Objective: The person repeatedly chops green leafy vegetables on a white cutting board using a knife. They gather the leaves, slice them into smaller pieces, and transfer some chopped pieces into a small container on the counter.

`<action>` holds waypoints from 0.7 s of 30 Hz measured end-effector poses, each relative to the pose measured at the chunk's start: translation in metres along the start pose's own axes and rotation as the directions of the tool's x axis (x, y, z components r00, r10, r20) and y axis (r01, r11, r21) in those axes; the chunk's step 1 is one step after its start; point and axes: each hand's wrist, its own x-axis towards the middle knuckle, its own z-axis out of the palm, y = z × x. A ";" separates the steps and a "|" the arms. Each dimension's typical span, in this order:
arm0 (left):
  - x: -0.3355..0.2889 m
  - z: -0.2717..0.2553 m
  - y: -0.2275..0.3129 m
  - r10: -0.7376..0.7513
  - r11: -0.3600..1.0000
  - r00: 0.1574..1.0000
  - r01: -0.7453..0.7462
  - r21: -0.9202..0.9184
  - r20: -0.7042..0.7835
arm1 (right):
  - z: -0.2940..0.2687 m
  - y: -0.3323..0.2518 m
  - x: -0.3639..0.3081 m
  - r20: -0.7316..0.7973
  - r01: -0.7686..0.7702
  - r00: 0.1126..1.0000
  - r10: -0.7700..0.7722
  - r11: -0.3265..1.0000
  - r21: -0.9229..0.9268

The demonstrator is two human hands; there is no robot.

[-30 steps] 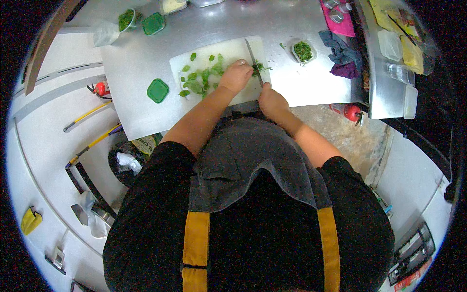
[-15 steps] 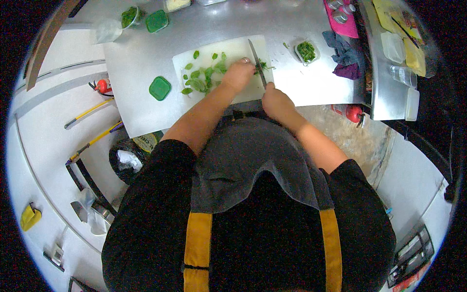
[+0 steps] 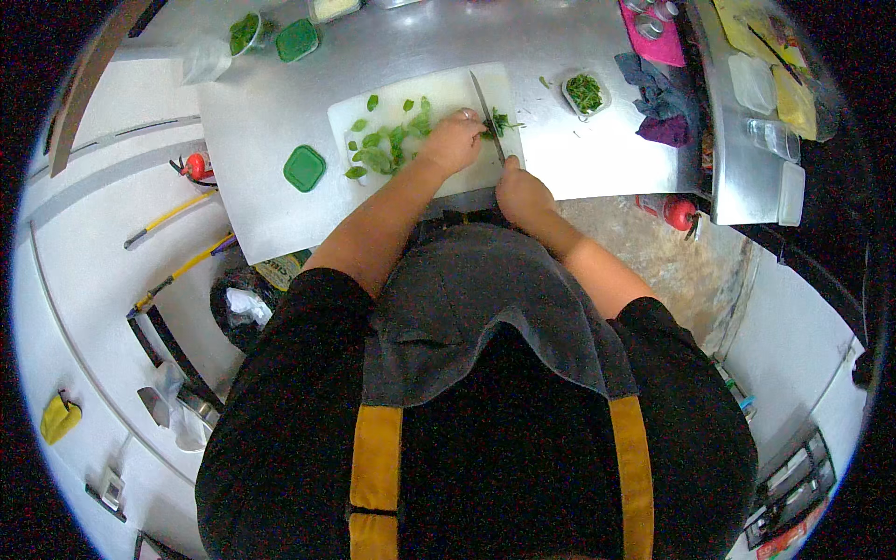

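A white cutting board [image 3: 450, 89] lies on the metal table in front of me. My right hand [image 3: 524, 194] grips the handle of a long knife [image 3: 482, 101], whose blade slants up and to the left across the board's right part. Beside the blade, my left hand [image 3: 454, 144] presses with curled fingers on a small bunch of green leaves, mostly covered by those fingers. Cut green strips [image 3: 505, 122] lie just right of the blade. Loose whole leaves [image 3: 376, 157] are spread over the board's left half.
Right of the board stands a small clear container [image 3: 584, 94] of cut greens. A green lid [image 3: 304, 168] lies to the left, with another green lid [image 3: 297, 40] farther back near a tub of leaves [image 3: 245, 34]. Crumpled cloths [image 3: 661, 98] sit at the table's right edge.
The knife and my right hand have shifted slightly left, toward my left fingers. More of the cut greens shows right of the blade. The whole view has shifted a little.
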 end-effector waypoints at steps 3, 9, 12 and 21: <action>-0.001 0.001 -0.002 -0.027 0.999 0.998 0.025 0.030 0.065 | -0.001 0.002 -0.001 0.011 0.023 1.000 -0.023 0.999 0.026; 0.000 0.004 -0.004 -0.004 1.000 1.000 0.004 0.027 0.014 | 0.002 -0.001 -0.003 -0.028 0.030 0.999 -0.031 1.000 -0.007; 0.002 0.001 -0.002 -0.038 0.998 0.998 0.036 0.054 0.049 | 0.001 -0.001 -0.002 -0.023 0.048 0.999 -0.049 0.999 -0.021; 0.007 -0.004 0.002 -0.153 0.988 0.983 0.151 0.029 0.100 | 0.001 -0.006 -0.001 0.018 -0.001 1.000 0.001 1.000 -0.015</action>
